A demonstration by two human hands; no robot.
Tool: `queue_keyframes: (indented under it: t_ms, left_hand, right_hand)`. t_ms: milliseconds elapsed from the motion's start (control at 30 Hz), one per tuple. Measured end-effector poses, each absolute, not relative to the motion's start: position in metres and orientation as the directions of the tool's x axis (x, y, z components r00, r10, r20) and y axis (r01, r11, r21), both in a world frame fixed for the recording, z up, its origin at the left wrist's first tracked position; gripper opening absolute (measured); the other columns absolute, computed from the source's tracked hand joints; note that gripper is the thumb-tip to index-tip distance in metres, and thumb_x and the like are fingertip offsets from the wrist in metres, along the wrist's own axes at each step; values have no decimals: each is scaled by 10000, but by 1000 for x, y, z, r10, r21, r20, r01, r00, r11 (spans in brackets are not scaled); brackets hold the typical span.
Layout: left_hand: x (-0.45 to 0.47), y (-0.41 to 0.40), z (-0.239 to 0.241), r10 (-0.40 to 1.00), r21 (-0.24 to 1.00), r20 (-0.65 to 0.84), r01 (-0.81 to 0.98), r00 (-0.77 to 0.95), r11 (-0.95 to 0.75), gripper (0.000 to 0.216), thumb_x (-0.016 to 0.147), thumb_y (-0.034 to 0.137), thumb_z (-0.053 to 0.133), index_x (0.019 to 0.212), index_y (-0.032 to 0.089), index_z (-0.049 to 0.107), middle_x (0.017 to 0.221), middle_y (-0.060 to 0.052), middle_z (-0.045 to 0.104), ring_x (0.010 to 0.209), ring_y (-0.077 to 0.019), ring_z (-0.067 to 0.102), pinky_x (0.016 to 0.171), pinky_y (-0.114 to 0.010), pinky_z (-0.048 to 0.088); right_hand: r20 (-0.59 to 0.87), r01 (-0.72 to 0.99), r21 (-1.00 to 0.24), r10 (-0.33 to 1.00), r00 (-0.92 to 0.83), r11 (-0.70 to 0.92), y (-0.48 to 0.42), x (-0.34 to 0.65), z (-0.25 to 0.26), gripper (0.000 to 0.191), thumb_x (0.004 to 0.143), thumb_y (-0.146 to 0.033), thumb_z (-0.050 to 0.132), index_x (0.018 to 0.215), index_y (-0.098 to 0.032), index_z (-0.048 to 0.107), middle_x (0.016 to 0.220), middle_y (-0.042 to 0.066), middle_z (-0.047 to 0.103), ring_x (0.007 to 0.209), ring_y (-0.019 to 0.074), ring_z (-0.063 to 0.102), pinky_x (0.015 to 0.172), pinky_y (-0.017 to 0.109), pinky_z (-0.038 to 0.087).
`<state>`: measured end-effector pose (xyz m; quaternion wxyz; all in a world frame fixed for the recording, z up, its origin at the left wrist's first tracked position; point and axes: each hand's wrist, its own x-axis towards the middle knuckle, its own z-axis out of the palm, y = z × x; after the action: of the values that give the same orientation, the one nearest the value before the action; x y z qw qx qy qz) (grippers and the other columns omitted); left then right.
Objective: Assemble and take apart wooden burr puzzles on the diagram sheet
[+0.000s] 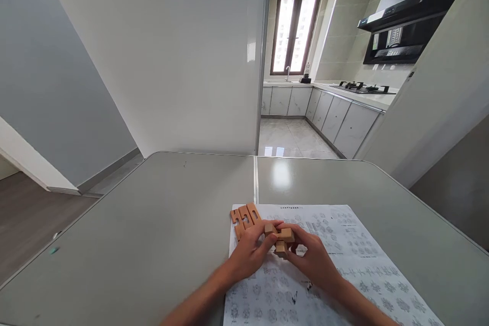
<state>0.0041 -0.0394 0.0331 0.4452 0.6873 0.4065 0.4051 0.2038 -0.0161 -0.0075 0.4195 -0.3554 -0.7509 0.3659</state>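
My left hand and my right hand meet over a printed sheet on the grey table. Both pinch a small cluster of joined wooden puzzle pieces, held just above the paper. The left fingers curl round its left side, the right fingers close on its right side and underside. Three notched wooden bars lie side by side at the sheet's far left corner, just beyond my left knuckles.
The table has a seam down its middle and rounded far corners. Beyond it stands a white wall panel. An open kitchen with cabinets, hob and a window lies behind on the right.
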Motion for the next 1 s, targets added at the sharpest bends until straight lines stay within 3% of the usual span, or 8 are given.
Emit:
queue_keyframes:
  t_ms: [133, 233, 300, 400, 533, 700, 867, 1000]
  left_hand:
    - [6, -35, 32, 940, 955, 205, 155, 271, -253, 428, 1029, 522, 490, 1193, 188, 701, 1173, -107, 734, 1086, -256, 674, 964, -369, 523]
    - [7, -32, 28, 974, 986, 157, 25, 163, -163, 456, 1026, 569, 459, 1110, 163, 649, 904, -80, 747, 834, -216, 717, 741, -320, 566]
    - [6, -29, 27, 990, 992, 112, -59, 83, -108, 490, 1017, 619, 427, 1055, 161, 596, 786, -52, 712, 643, -180, 690, 562, -267, 516]
    - [4, -25, 27, 997, 993, 74, -97, 14, -72, 508, 1001, 660, 415, 961, 171, 547, 847, -41, 688, 470, -90, 569, 440, -214, 392]
    - [4, -25, 27, 998, 991, 55, -124, 33, -50, 487, 1003, 657, 420, 980, 180, 519, 819, 5, 633, 415, -35, 433, 412, -194, 291]
    - [7, -28, 24, 992, 991, 37, -136, 117, -21, 481, 1000, 656, 429, 1078, 191, 526, 857, 7, 618, 460, -43, 443, 443, -203, 309]
    - [7, -29, 21, 990, 994, 29, -106, 138, -14, 472, 1012, 636, 425, 1127, 191, 535, 884, 0, 620, 481, -44, 460, 467, -205, 331]
    - [7, -29, 19, 989, 997, 27, -70, 147, -17, 482, 1010, 638, 430, 1135, 186, 542, 896, -14, 631, 472, -47, 461, 452, -206, 334]
  right_hand:
    - [360, 232, -852, 846, -393, 470, -16, 204, -3, 290, 891, -262, 685, 1178, -262, 650, 887, 4, 732, 656, 154, 627, 610, 269, 566]
    - [342, 265, -849, 859, -381, 456, -15, 206, 0, 244, 919, -343, 682, 1145, -258, 643, 845, 4, 722, 643, 161, 614, 608, 282, 557]
    - [324, 316, -838, 871, -370, 446, -13, 207, 0, 232, 927, -401, 677, 1104, -256, 642, 771, -8, 685, 606, 161, 587, 589, 287, 544]
    - [291, 427, -795, 888, -356, 432, -10, 207, -4, 238, 925, -431, 670, 1090, -260, 647, 694, -26, 627, 561, 161, 553, 555, 286, 517]
    - [285, 571, -689, 891, -353, 446, -8, 207, -11, 230, 882, -377, 712, 1081, -273, 660, 677, -36, 628, 554, 165, 567, 552, 285, 487]
    - [291, 664, -578, 880, -375, 474, -9, 205, -16, 370, 839, -429, 753, 1149, -254, 651, 815, -5, 716, 598, 185, 645, 602, 318, 510]
    - [350, 679, -484, 833, -429, 553, -11, 203, -21, 440, 827, -417, 754, 1209, -239, 626, 1035, 49, 756, 802, 239, 740, 686, 344, 541]
    - [388, 659, -438, 790, -475, 612, -12, 203, -21, 439, 864, -442, 720, 1236, -239, 604, 1064, 69, 751, 893, 264, 740, 688, 341, 534]
